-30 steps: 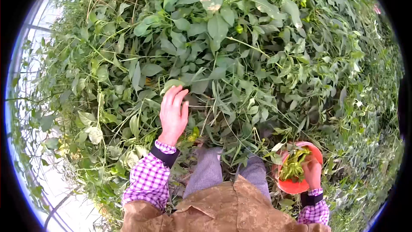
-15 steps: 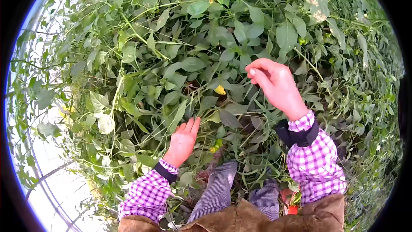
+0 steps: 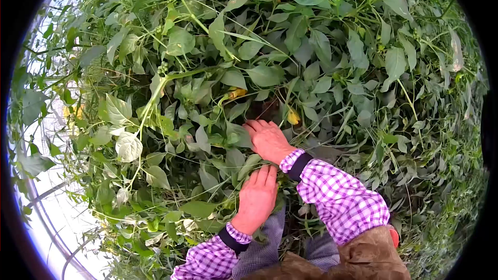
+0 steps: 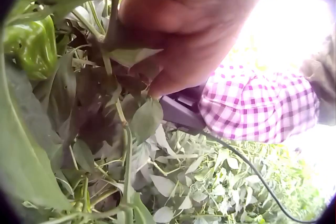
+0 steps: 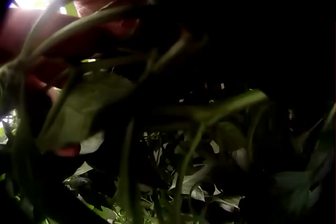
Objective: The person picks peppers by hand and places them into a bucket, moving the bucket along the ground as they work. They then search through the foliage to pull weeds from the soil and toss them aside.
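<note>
In the head view my left hand (image 3: 258, 197) lies low among the pepper plants, fingers fairly straight and pointing up into the leaves. My right hand (image 3: 268, 140) reaches into the foliage just above it, back of the hand up, fingertips covered by leaves. Dim fingers (image 5: 42, 37) show behind stems in the right wrist view; I cannot tell whether they hold anything. A shiny green pepper (image 4: 32, 48) hangs at the left of the left wrist view. Close to the right hand, a yellow pepper (image 3: 294, 116) shows between leaves, and another yellow-orange one (image 3: 237, 93) sits farther up.
Dense leaves and stems surround both hands. A pale, drying leaf (image 3: 128, 147) stands out at left. The rim of a red bucket (image 3: 394, 236) peeks out beside the right sleeve. Trouser legs (image 3: 267, 238) are below the hands; a bright frame-and-sheet wall (image 3: 57, 218) borders the left.
My right hand has left the bucket of green peppers, crossed up and left, and entered the foliage. The left hand has come in beside it. The view has shifted, with the bucket now mostly hidden.
</note>
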`<state>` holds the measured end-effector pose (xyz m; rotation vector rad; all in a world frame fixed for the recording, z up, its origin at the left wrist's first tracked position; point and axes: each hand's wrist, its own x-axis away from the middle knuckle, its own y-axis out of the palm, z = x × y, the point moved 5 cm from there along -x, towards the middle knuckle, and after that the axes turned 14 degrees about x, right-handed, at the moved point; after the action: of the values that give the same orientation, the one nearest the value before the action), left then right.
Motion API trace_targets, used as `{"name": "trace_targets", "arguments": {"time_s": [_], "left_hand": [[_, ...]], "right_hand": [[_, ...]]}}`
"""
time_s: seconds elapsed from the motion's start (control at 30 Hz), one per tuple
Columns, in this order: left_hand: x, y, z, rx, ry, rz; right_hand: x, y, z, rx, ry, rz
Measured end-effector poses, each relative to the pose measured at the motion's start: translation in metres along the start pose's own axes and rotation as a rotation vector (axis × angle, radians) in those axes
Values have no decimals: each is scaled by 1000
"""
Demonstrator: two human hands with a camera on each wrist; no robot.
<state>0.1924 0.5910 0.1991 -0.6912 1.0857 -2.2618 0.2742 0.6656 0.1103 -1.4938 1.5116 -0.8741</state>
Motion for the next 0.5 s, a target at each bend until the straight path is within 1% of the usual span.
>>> {"name": "trace_targets", "arguments": {"time_s": [0.03, 0.07, 0.1, 0.13, 0.2, 0.27, 0.33, 0.37, 0.4, 0.47, 0.5], "left_hand": [[3, -6, 4, 71, -22, 3], [7, -9, 3, 79, -44, 8], [10, -14, 3, 125, 10, 40], [15, -19, 3, 170, 62, 66], [19, -39, -11, 350, -24, 197], [20, -69, -24, 156, -69, 358], [18, -85, -32, -212, -93, 312], [27, -72, -55, -118, -156, 236], [36, -56, -69, 40, -321, 104], [50, -33, -73, -32, -331, 31], [53, -30, -71, -34, -333, 43]], "right_hand": [[6, 1, 0, -42, 28, -1], [12, 1, 0, -83, 55, -1], [11, -8, 0, -54, 79, 76], [11, -10, 3, -77, 132, 56], [11, -11, 4, -43, 160, 59], [13, -8, 4, -23, 128, 59], [15, -1, 8, -10, 131, -11], [18, 0, 8, 4, 133, -25], [19, -2, 6, 1, 119, -30], [22, -10, 4, -13, 100, -24], [22, -14, 1, -5, 98, -19]]}}
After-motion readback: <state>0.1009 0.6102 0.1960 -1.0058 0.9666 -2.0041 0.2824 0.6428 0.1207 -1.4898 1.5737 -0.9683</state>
